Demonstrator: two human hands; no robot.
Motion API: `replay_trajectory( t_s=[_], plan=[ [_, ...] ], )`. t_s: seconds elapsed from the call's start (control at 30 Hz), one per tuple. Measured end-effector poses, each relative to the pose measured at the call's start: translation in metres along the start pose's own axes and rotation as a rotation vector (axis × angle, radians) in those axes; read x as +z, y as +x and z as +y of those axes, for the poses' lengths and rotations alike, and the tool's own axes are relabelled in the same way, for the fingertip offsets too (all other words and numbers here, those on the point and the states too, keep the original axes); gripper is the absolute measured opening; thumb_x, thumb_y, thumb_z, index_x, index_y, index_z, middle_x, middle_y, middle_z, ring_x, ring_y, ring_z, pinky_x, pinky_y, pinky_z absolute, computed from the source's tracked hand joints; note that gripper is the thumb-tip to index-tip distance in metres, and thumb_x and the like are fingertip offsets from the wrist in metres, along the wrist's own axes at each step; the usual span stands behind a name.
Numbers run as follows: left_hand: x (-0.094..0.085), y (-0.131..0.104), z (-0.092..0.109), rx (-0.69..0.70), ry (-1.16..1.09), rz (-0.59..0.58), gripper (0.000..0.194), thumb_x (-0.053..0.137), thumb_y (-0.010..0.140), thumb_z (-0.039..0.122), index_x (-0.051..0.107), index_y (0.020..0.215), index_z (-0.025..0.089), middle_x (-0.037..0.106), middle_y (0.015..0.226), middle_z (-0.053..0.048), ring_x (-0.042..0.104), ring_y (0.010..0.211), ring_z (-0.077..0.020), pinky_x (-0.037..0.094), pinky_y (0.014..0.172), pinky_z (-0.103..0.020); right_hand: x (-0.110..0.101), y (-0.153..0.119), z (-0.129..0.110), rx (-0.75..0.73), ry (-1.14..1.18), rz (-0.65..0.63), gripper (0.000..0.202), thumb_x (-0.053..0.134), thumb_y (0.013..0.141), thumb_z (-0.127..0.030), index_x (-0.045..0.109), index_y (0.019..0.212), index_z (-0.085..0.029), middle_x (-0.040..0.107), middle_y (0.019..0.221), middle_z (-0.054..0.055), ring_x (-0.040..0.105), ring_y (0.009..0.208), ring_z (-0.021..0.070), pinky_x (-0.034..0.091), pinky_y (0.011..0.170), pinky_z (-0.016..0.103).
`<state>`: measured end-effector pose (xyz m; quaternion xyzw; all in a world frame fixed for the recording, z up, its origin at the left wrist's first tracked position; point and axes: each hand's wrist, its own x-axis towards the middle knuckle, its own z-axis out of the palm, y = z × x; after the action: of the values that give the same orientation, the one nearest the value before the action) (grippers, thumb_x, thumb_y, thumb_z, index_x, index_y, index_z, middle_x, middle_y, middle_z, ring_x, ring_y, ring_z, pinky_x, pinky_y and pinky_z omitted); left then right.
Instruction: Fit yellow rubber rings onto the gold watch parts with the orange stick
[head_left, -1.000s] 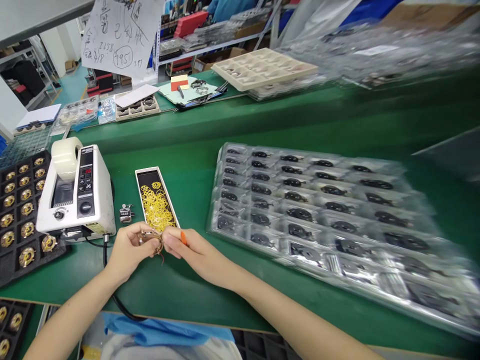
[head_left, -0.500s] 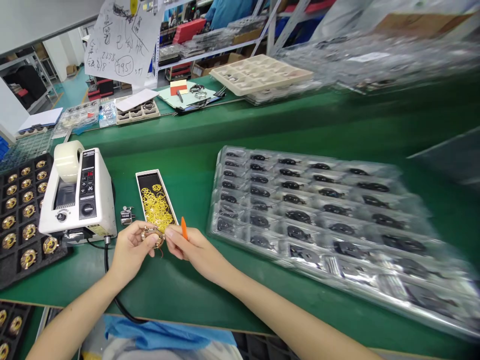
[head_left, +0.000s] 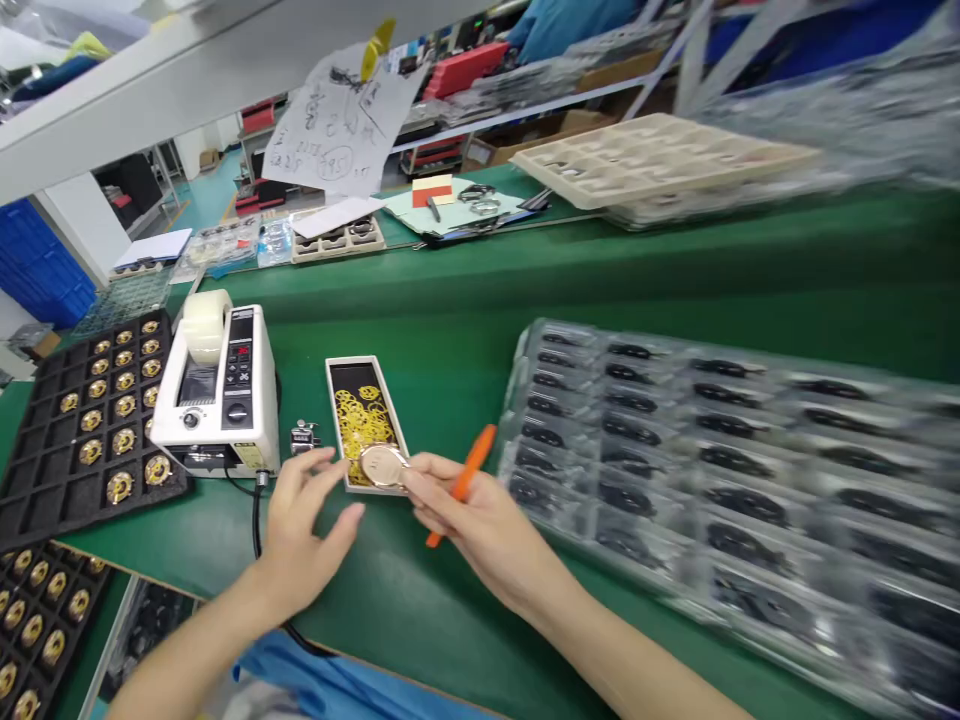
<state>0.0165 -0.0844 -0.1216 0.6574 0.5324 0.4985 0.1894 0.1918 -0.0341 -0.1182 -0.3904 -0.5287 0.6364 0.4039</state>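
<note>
My right hand [head_left: 480,520] pinches a round rose-gold watch case [head_left: 382,466] by its right edge, smooth flat side up. An orange stick-like tool [head_left: 477,458] is tucked across the same hand between the fingers. To the left, my left hand [head_left: 304,530] has its fingers spread, holding nothing. Its index fingertip is at the case's left edge; I cannot tell whether they touch. Beneath the case lies a narrow white box [head_left: 392,408] with a black inside, filled with thin yellow rings [head_left: 360,418]. The case covers the box's near end.
A white tape dispenser [head_left: 253,405] and a small tally counter [head_left: 303,437] stand on the left. Beyond them is a black tray [head_left: 41,440] of gold ring-shaped parts. Stacked clear plastic trays [head_left: 510,440] with black parts fill the right. A beige tray [head_left: 645,150] rests behind.
My left hand has let go of the watch case and opened. My right hand now holds it alone, turned smooth side up. The view has swung left.
</note>
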Motion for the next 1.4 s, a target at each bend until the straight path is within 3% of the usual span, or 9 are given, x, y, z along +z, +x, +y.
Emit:
replay_trajectory(
  t_s=[0.17, 0.33, 0.43, 0.53, 0.67, 0.8, 0.93, 1.13, 1.4],
  plan=[
    [-0.04, -0.019, -0.01, -0.655, -0.519, 0.447, 0.049, 0.069, 0.073, 0.059, 0.071, 0.086, 0.011, 0.058, 0.06, -0.001, 0.045, 0.042, -0.0074, 0.031, 0.038, -0.019, -0.002, -0.005, 0.005, -0.391, -0.412, 0.187, 0.044, 0.056, 0.086, -0.058, 0.054, 0.062, -0.021, 0.043, 0.054, -0.002, 0.037, 0.048, 0.0118, 0.029, 0.043, 0.026],
    [-0.077, -0.004, -0.012, -0.557, -0.432, 0.557, 0.037, 0.076, 0.07, 0.049, 0.066, 0.074, 0.013, 0.037, 0.047, 0.009, 0.028, 0.038, -0.0041, 0.023, 0.04, -0.018, 0.001, -0.006, 0.006, -0.47, -0.485, 0.148, 0.04, 0.053, 0.089, -0.052, 0.054, 0.063, -0.022, 0.043, 0.053, -0.002, 0.037, 0.046, 0.0121, 0.031, 0.041, 0.026],
    [-0.086, 0.007, 0.005, -0.403, -0.335, 0.587, 0.022, 0.072, 0.075, 0.036, 0.063, 0.067, 0.017, 0.042, 0.052, 0.006, 0.039, 0.048, -0.0078, 0.032, 0.049, -0.02, -0.003, -0.003, 0.004, -0.42, -0.438, 0.085, 0.041, 0.05, 0.091, -0.054, 0.052, 0.064, -0.022, 0.043, 0.057, -0.002, 0.039, 0.048, 0.0126, 0.035, 0.042, 0.025],
    [-0.09, 0.018, 0.026, -0.216, -0.009, 0.363, 0.016, 0.066, 0.078, 0.024, 0.063, 0.064, 0.018, 0.065, 0.089, -0.006, 0.057, 0.077, -0.0166, 0.038, 0.06, -0.025, -0.007, 0.0, 0.001, -0.383, -0.348, -0.039, 0.041, 0.048, 0.09, -0.057, 0.054, 0.069, -0.022, 0.051, 0.069, 0.001, 0.05, 0.058, 0.015, 0.045, 0.052, 0.026],
    [-0.095, 0.032, 0.047, -0.11, 0.333, -0.043, 0.02, 0.053, 0.087, 0.018, 0.058, 0.068, 0.019, 0.064, 0.114, -0.01, 0.06, 0.08, -0.0192, 0.036, 0.059, -0.028, -0.008, -0.002, -0.007, -0.3, -0.184, -0.177, 0.041, 0.05, 0.089, -0.059, 0.052, 0.072, -0.022, 0.06, 0.084, 0.005, 0.059, 0.08, 0.0199, 0.052, 0.071, 0.032],
    [-0.09, 0.031, 0.061, -0.021, 0.103, -0.083, 0.028, 0.05, 0.092, 0.025, 0.052, 0.065, 0.02, 0.062, 0.089, -0.007, 0.057, 0.097, -0.0233, 0.038, 0.068, -0.028, -0.005, -0.007, -0.014, -0.171, -0.051, -0.259, 0.041, 0.054, 0.086, -0.061, 0.051, 0.075, -0.022, 0.057, 0.079, 0.003, 0.054, 0.073, 0.0172, 0.047, 0.063, 0.028],
    [-0.063, 0.02, 0.067, -0.104, -0.186, -0.213, 0.032, 0.054, 0.092, 0.035, 0.054, 0.064, 0.019, 0.051, 0.077, -0.003, 0.049, 0.073, -0.0168, 0.037, 0.063, -0.027, -0.003, -0.009, -0.015, -0.02, 0.082, -0.316, 0.048, 0.059, 0.079, -0.069, 0.049, 0.077, -0.021, 0.045, 0.07, -0.002, 0.038, 0.06, 0.012, 0.033, 0.055, 0.024],
    [-0.027, 0.014, 0.066, -0.231, -0.136, -0.28, 0.029, 0.057, 0.091, 0.034, 0.063, 0.067, 0.018, 0.042, 0.074, 0.0, 0.04, 0.067, -0.0135, 0.031, 0.059, -0.025, -0.001, -0.012, -0.015, 0.048, 0.225, -0.378, 0.049, 0.065, 0.076, -0.066, 0.048, 0.076, -0.02, 0.04, 0.07, -0.004, 0.032, 0.062, 0.0109, 0.026, 0.058, 0.024],
    [-0.02, 0.016, 0.056, -0.216, -0.089, -0.294, 0.027, 0.058, 0.091, 0.033, 0.064, 0.068, 0.019, 0.04, 0.073, 0.002, 0.037, 0.066, -0.0124, 0.029, 0.06, -0.025, -0.002, -0.014, -0.019, 0.01, 0.274, -0.411, 0.044, 0.064, 0.081, -0.06, 0.048, 0.076, -0.02, 0.039, 0.07, -0.004, 0.031, 0.064, 0.0111, 0.025, 0.059, 0.025]
  ],
)
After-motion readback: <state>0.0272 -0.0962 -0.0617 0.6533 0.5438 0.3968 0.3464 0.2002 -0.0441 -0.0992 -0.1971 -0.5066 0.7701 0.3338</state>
